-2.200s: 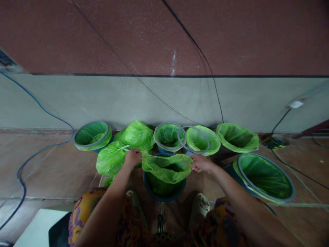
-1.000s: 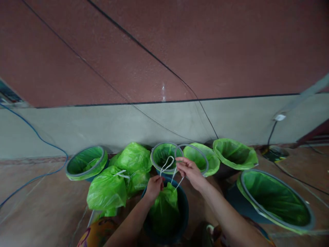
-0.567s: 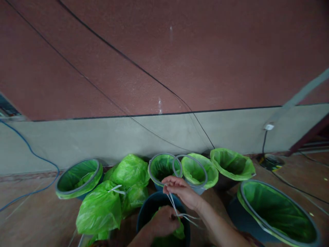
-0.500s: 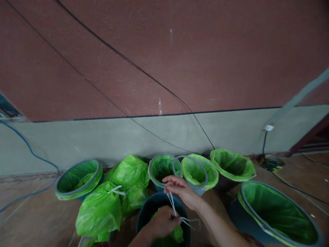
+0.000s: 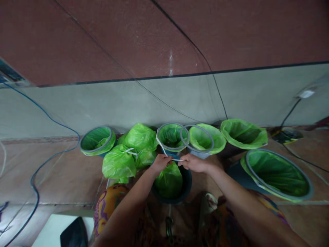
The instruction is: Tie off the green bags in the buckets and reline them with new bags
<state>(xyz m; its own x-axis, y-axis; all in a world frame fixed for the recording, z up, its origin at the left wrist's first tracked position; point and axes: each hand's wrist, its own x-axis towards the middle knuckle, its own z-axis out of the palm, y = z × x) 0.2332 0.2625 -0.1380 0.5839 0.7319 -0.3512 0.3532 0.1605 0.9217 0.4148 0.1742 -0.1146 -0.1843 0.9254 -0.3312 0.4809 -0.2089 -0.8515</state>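
Note:
A white string (image 5: 177,160) is stretched taut between my left hand (image 5: 160,163) and my right hand (image 5: 195,163). Both hands are closed on it, with one loose length rising from the left fingers. Just below them, a light green plastic bag (image 5: 168,181) bulges inside a dark bucket (image 5: 188,187) that stands between my legs. The bag's gathered top lies right under the string. Whether the string is wound around the bag's neck is hidden by my fingers.
Tied green bags (image 5: 119,163) sit left of the bucket. Along the wall stand bins lined with green bags: one at left (image 5: 111,142), others at right (image 5: 267,137). A large lined bin (image 5: 307,185) is nearest at right. A blue cable (image 5: 46,161) crosses the floor.
My hands have gone from one above the other to side by side, pulling the string tight. The bag top has risen into sight, and the view has tilted down and shifted left.

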